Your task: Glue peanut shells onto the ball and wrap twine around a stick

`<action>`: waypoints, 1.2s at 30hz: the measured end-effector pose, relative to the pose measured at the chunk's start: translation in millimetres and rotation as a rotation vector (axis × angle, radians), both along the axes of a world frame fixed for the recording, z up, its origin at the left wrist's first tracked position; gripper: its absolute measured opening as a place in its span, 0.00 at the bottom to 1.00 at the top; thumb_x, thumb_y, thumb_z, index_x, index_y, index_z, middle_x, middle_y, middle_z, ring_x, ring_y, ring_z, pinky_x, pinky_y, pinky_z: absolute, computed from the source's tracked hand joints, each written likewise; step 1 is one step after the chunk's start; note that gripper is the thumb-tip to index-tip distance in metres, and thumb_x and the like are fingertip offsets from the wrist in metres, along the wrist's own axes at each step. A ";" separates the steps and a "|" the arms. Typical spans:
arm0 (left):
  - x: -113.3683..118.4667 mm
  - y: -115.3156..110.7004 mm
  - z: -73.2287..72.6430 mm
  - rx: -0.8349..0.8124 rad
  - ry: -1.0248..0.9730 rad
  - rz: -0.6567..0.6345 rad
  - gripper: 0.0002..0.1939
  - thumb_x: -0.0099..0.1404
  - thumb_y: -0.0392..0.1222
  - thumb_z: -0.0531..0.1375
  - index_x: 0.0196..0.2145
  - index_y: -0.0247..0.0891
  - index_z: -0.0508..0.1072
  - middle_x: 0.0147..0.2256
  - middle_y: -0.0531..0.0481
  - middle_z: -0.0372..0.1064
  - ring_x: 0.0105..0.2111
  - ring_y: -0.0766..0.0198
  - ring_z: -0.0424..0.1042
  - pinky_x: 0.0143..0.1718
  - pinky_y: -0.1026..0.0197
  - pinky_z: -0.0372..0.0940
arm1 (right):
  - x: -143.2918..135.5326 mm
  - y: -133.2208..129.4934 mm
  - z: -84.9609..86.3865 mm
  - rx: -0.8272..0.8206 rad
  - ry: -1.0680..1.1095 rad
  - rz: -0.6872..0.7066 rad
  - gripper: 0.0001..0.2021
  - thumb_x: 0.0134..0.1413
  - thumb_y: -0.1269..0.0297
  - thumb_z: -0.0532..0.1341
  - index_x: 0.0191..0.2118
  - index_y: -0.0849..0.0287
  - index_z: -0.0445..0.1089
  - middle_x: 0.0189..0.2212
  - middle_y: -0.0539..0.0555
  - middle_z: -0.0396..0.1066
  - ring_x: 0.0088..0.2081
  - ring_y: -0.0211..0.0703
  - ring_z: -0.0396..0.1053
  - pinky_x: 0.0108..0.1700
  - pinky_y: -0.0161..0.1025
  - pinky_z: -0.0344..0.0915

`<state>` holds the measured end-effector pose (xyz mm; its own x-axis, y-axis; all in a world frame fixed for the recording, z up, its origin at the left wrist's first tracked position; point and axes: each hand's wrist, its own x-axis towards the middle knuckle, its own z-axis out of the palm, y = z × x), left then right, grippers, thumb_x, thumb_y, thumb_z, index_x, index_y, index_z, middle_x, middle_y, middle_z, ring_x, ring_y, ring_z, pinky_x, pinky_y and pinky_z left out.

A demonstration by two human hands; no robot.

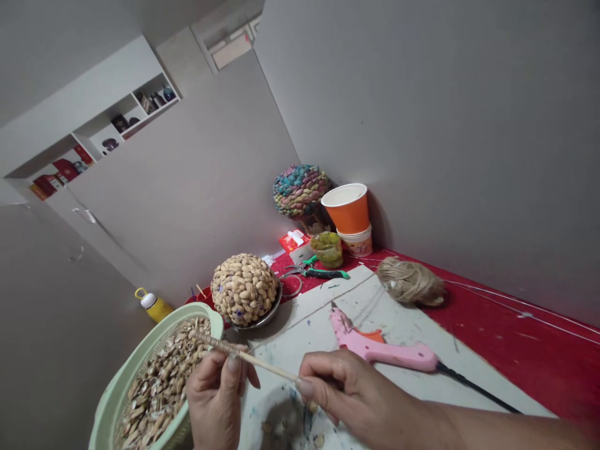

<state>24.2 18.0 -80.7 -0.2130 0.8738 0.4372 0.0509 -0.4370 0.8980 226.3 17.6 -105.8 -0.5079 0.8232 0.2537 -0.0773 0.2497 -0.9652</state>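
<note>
A thin pale wooden stick point(269, 365) spans both hands, its far left part wrapped with brown twine. My left hand point(220, 390) pinches the stick around the wrapped part, over the basket's right edge. The stick's right end is held between the thumb and fingers of my right hand point(349, 390). Just beyond my right hand a pink glue gun point(394, 353) lies on the pale sheet. A ball of brown twine point(410, 281) rests farther back at the right. Behind my left hand, a ball covered in peanut shells point(244, 289) sits in a metal bowl point(265, 317).
A green basket point(105, 400) of shells stands at the left. Green-handled pliers point(323, 273), a greenish cup point(327, 248), an orange paper cup point(349, 212) and a colourful ball point(300, 189) are at the back by the wall. The glue gun's black cord point(473, 384) runs right.
</note>
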 end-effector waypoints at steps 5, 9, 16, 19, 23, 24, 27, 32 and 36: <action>0.8 -0.9 1.6 0.016 0.000 -0.010 0.13 0.55 0.49 0.68 0.25 0.36 0.76 0.18 0.52 0.68 0.18 0.69 0.63 0.21 0.67 0.62 | -0.4 -0.1 2.6 -0.116 -0.027 0.097 0.20 0.58 0.47 0.54 0.27 0.61 0.64 0.17 0.46 0.57 0.21 0.35 0.53 0.24 0.33 0.51; 2.7 0.3 2.5 0.035 0.046 0.040 0.16 0.55 0.50 0.67 0.20 0.36 0.71 0.17 0.53 0.65 0.18 0.68 0.62 0.20 0.66 0.62 | -1.2 2.0 -1.7 -0.048 0.013 0.017 0.13 0.56 0.55 0.59 0.30 0.61 0.66 0.22 0.47 0.59 0.25 0.35 0.55 0.27 0.32 0.51; 3.6 1.1 2.1 0.034 0.056 0.043 0.16 0.54 0.51 0.67 0.22 0.36 0.73 0.17 0.53 0.66 0.16 0.69 0.61 0.18 0.66 0.61 | -0.9 1.4 -3.9 0.066 0.006 -0.088 0.15 0.61 0.58 0.56 0.25 0.59 0.61 0.21 0.45 0.55 0.25 0.35 0.54 0.26 0.33 0.51; 3.3 0.1 1.5 0.033 0.042 0.038 0.15 0.54 0.52 0.67 0.24 0.35 0.75 0.17 0.53 0.67 0.16 0.69 0.60 0.18 0.66 0.61 | -0.8 -1.1 -0.9 0.046 0.009 -0.031 0.18 0.61 0.52 0.55 0.25 0.59 0.60 0.19 0.46 0.55 0.23 0.35 0.54 0.25 0.33 0.51; 2.9 -2.2 1.4 0.029 0.005 0.015 0.15 0.55 0.50 0.68 0.23 0.35 0.74 0.17 0.53 0.67 0.16 0.70 0.60 0.18 0.67 0.61 | -1.1 -0.3 3.1 -0.148 0.042 0.109 0.25 0.57 0.40 0.54 0.26 0.61 0.65 0.15 0.45 0.56 0.18 0.32 0.51 0.22 0.32 0.49; 2.8 -2.5 1.9 0.029 -0.009 0.007 0.15 0.55 0.49 0.68 0.22 0.35 0.74 0.17 0.53 0.67 0.17 0.70 0.61 0.19 0.67 0.61 | -0.9 1.0 4.0 -0.210 0.054 0.148 0.28 0.55 0.37 0.52 0.27 0.62 0.66 0.14 0.45 0.58 0.16 0.31 0.50 0.20 0.32 0.48; 2.9 -1.7 5.6 0.018 -0.054 -0.011 0.14 0.56 0.47 0.68 0.22 0.35 0.73 0.18 0.53 0.67 0.18 0.70 0.63 0.20 0.68 0.62 | 1.5 7.1 6.5 -0.392 0.171 0.193 0.34 0.53 0.33 0.50 0.34 0.65 0.71 0.21 0.52 0.69 0.17 0.33 0.59 0.21 0.32 0.53; 6.2 4.2 15.4 0.011 -0.159 0.027 0.12 0.52 0.46 0.70 0.24 0.36 0.74 0.19 0.55 0.67 0.20 0.71 0.64 0.21 0.70 0.64 | 7.3 17.0 6.8 -0.541 0.385 0.124 0.33 0.56 0.37 0.54 0.42 0.68 0.73 0.37 0.62 0.76 0.34 0.40 0.72 0.38 0.37 0.64; 10.8 6.2 19.9 -0.016 -0.148 0.074 0.14 0.51 0.47 0.71 0.23 0.35 0.74 0.19 0.57 0.64 0.19 0.72 0.62 0.19 0.71 0.62 | 8.5 18.1 6.4 -0.565 0.390 0.092 0.32 0.58 0.38 0.53 0.39 0.68 0.74 0.35 0.62 0.76 0.33 0.40 0.72 0.40 0.40 0.65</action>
